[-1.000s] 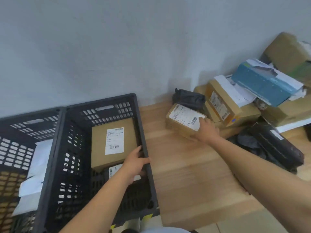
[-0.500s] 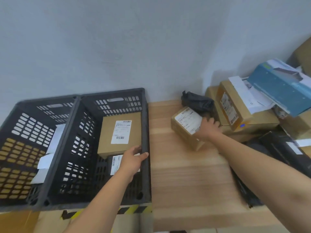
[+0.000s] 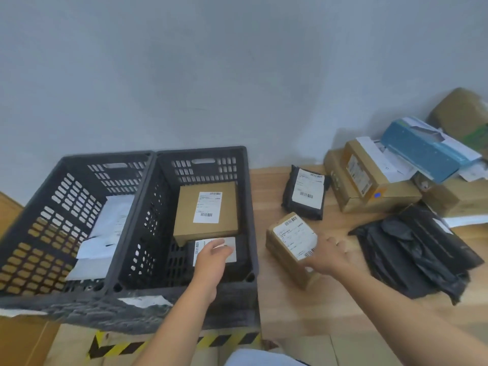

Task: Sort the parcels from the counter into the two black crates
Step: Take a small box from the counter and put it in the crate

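Moving leftward from the parcel pile [image 3: 369, 186], the small brown box [image 3: 287, 241] now hangs tilted just beside the right crate [image 3: 252, 207], gripped at its near end by the right hand [image 3: 327, 257]. The left hand [image 3: 211, 260], loose and empty, hovers over that crate; placement looks imminent.

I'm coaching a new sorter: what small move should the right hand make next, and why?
Probably swing the small box left over the right crate's rim. The right hand grips it just beside that crate, the left hand hovers above the parcels inside, and some floor there is bare.
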